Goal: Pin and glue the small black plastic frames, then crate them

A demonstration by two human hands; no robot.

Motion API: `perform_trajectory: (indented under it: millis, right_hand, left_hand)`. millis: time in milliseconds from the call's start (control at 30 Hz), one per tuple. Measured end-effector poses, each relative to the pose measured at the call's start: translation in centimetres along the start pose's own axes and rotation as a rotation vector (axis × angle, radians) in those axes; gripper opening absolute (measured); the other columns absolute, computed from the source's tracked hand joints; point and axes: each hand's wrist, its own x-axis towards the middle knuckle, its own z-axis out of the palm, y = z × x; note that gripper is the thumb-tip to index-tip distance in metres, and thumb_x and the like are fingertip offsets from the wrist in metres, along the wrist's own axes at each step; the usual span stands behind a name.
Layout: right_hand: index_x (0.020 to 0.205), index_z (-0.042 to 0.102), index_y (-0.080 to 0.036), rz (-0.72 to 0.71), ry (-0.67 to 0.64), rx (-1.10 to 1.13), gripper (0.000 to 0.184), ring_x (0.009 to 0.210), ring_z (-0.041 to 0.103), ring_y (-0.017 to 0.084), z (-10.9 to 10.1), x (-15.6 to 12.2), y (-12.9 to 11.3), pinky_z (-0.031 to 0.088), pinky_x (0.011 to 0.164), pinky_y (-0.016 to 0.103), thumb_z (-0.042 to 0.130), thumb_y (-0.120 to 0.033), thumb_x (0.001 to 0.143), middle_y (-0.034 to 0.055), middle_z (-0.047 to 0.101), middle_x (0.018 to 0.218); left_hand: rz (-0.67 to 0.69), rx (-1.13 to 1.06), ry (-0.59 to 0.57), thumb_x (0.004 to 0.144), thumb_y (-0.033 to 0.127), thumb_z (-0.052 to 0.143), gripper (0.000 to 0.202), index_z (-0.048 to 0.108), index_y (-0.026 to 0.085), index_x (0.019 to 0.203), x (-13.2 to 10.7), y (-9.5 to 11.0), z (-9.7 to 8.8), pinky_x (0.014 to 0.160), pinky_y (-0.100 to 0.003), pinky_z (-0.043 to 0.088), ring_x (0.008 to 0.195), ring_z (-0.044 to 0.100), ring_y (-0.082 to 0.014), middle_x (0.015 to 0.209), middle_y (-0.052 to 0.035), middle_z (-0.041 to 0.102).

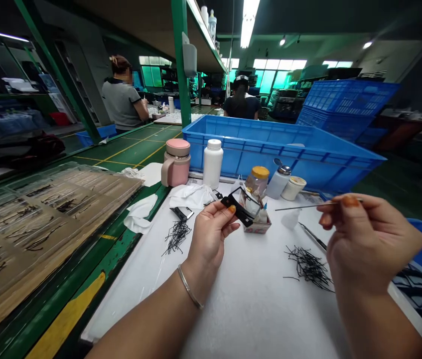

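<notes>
My left hand [211, 232] pinches a black eyeglass frame front [241, 205] by its lower corner, holding it up over the white work mat [248, 304]. My right hand [367, 239] grips a thin metal rod [302, 206] between thumb and fingers, its tip pointing left toward the frame. A small box [259, 224] sits right under the frame. Two piles of thin black wire pieces lie on the mat, one on the left [176, 235] and one on the right [310, 267]. Tweezers [313, 237] lie beside the right pile.
Behind stand a pink mug [176, 162], white bottle [212, 163], yellow-lidded jar [258, 180], pump dispenser [278, 180] and a large blue crate [281, 149]. Plastic-covered trays of parts [35, 224] fill the left. White cloths [141, 212] lie nearby. Two people work at far benches.
</notes>
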Motion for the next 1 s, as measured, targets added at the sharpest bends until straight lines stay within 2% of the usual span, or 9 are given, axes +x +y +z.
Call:
perform_trajectory:
  millis: [67,133,200,300,700,1000]
  right_hand:
    - [0.078,0.071,-0.019,0.058,-0.009,0.123,0.005,0.051,0.056,0.016,0.0,-0.1,-0.5,0.038,0.042,0.029,0.068,-0.021,0.081,0.0039,0.064,0.067]
    - [0.081,0.072,-0.017,0.131,-0.086,0.181,0.006,0.049,0.057,0.015,0.0,-0.4,-0.7,0.040,0.042,0.027,0.067,-0.020,0.082,0.0049,0.067,0.068]
    - [0.084,0.072,-0.017,0.180,-0.169,0.182,0.007,0.049,0.057,0.014,0.1,-1.0,-0.8,0.042,0.043,0.027,0.068,-0.023,0.083,0.0048,0.068,0.070]
    - [0.085,0.071,-0.018,0.199,-0.222,0.141,0.010,0.050,0.059,0.014,0.3,-1.7,-0.8,0.043,0.043,0.026,0.067,-0.028,0.085,0.0038,0.069,0.072]
    - [0.086,0.071,-0.015,0.185,-0.245,0.064,0.014,0.055,0.061,0.014,0.6,-2.1,-0.4,0.045,0.045,0.025,0.067,-0.029,0.086,0.0060,0.070,0.075]
    - [0.088,0.071,-0.016,0.215,-0.220,0.113,0.011,0.053,0.060,0.014,0.3,-1.9,-0.3,0.045,0.046,0.025,0.068,-0.026,0.086,0.0061,0.069,0.075]
  left_hand:
    - [-0.019,0.036,-0.019,0.071,0.016,0.075,0.020,0.065,0.013,0.087,-0.1,-0.3,0.1,0.061,-0.017,0.052,0.070,0.062,-0.0080,0.089,-0.0040,0.067]
    - [-0.045,0.077,-0.037,0.072,0.016,0.074,0.018,0.065,0.012,0.086,-0.2,-0.5,0.1,0.061,-0.016,0.052,0.068,0.061,-0.0073,0.088,-0.0037,0.066]
    - [-0.068,0.115,-0.061,0.074,0.017,0.073,0.016,0.065,0.012,0.086,-0.4,-0.8,0.2,0.061,-0.016,0.052,0.068,0.060,-0.0070,0.087,-0.0034,0.066]
    - [-0.093,0.151,-0.094,0.074,0.019,0.073,0.018,0.066,0.013,0.088,-0.7,-1.2,0.3,0.061,-0.017,0.052,0.071,0.061,-0.0081,0.089,-0.0039,0.066]
    - [-0.124,0.195,-0.152,0.075,0.021,0.072,0.019,0.067,0.012,0.092,-0.8,-1.7,0.5,0.060,-0.017,0.052,0.072,0.060,-0.0091,0.090,-0.0056,0.066]
    - [-0.134,0.177,-0.163,0.076,0.020,0.071,0.017,0.069,0.011,0.091,-0.8,-1.7,0.3,0.062,-0.016,0.052,0.073,0.061,-0.0083,0.092,-0.0067,0.067]
